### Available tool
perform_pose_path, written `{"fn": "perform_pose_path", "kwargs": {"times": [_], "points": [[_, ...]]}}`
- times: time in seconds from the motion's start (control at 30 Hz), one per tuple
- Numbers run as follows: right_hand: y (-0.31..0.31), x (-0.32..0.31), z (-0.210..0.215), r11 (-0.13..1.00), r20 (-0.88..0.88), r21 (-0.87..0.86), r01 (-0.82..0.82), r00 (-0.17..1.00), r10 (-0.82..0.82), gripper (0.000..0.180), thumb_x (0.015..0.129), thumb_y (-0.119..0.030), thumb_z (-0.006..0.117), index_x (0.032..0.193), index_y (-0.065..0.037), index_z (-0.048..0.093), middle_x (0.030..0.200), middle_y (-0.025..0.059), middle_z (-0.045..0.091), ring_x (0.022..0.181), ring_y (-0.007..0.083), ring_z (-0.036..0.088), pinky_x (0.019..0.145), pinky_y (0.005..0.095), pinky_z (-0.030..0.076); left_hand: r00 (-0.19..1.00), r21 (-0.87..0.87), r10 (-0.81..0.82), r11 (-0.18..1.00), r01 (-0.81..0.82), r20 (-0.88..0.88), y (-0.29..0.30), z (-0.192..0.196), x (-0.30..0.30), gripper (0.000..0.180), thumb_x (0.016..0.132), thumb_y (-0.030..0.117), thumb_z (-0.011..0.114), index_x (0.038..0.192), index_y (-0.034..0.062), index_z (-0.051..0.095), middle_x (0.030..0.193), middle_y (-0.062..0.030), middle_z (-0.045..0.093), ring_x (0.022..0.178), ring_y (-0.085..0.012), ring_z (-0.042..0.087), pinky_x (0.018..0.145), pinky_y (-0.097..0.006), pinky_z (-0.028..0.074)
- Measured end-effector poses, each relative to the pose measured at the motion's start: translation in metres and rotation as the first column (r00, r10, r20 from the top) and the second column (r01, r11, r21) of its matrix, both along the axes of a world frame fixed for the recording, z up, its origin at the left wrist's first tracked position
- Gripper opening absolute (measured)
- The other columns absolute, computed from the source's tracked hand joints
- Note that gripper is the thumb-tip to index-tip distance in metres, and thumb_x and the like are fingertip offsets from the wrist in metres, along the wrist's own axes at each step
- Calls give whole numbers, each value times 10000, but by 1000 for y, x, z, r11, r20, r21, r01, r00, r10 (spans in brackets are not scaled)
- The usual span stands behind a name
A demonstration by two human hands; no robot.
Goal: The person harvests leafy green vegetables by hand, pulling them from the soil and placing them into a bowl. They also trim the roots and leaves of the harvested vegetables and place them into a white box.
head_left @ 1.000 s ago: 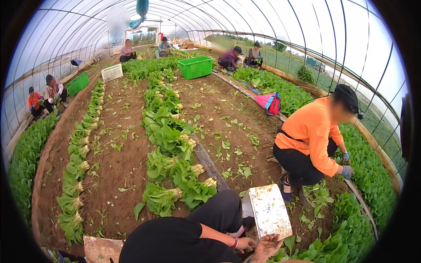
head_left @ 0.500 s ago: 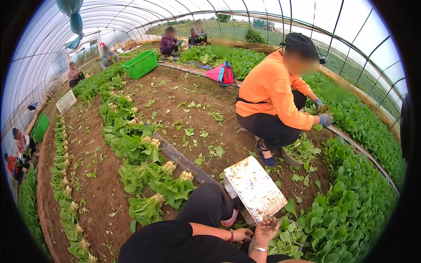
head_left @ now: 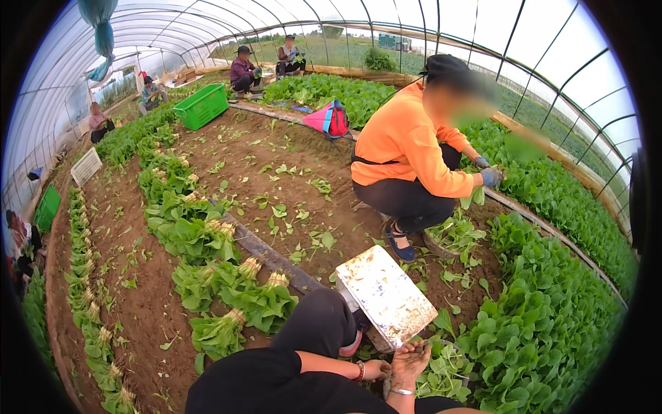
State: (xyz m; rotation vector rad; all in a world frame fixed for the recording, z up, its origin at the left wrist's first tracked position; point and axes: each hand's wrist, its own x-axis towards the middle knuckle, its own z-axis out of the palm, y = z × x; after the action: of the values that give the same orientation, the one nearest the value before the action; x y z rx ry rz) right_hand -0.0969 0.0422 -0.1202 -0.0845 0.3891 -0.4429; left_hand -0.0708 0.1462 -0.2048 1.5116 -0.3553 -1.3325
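My left hand [head_left: 376, 370]: curled; I cannot tell its grip
My right hand [head_left: 410, 360]: partly open, near the brown-stained white rectangular box [head_left: 386, 293]

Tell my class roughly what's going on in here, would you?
Inside a plastic tunnel, the left grip and right grip of the camera wearer are close together by the near end of a stained white box; whether either holds anything is unclear. To the right, a person in orange wearing gloves squats, arms extended toward growing greens. Bundled greens lie in rows on the soil; a green crate stands farther back.
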Motion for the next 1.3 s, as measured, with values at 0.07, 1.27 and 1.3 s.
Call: {"fn": "perform_pose_path", "kwargs": {"times": [0.07, 1.27, 1.3], "points": [[1, -2, 1, 1000, 3, -10, -1, 1000, 1, 362, 891, -406, 453, 824, -89, 614, 745, 19, 563, 617, 132, 523, 548, 268, 450, 987, 73, -161, 985, 159, 18, 1, 8, 6, 482, 800, 166, 626, 1227, 46, 437, 1138, -66, 533, 876, -128, 555, 637, -265, 485], [6, -2, 3, 997, 65, -26, -69, 995, 71, 372, 890, -414, 451, 779, -102, 621, 760, 17, 550, 631, 129, 525, 546, 278, 452, 998, 93, -57, 994, 55, 13, 10, -18, 13, 537, 755, 144, 654, 1227, 22, 428, 915, -48, 555, 677, -122, 534, 529, -264, 453], [6, -2, 3, 997, 59, -33, -64, 996, 66, 372, 890, -414, 451, 779, -102, 622, 761, 17, 550, 631, 127, 524, 544, 275, 452, 998, 88, -55, 995, 53, 13, 10, -19, 13, 535, 756, 144, 654, 1226, 21, 429, 912, -49, 555, 675, -123, 534, 527, -266, 453]]}}
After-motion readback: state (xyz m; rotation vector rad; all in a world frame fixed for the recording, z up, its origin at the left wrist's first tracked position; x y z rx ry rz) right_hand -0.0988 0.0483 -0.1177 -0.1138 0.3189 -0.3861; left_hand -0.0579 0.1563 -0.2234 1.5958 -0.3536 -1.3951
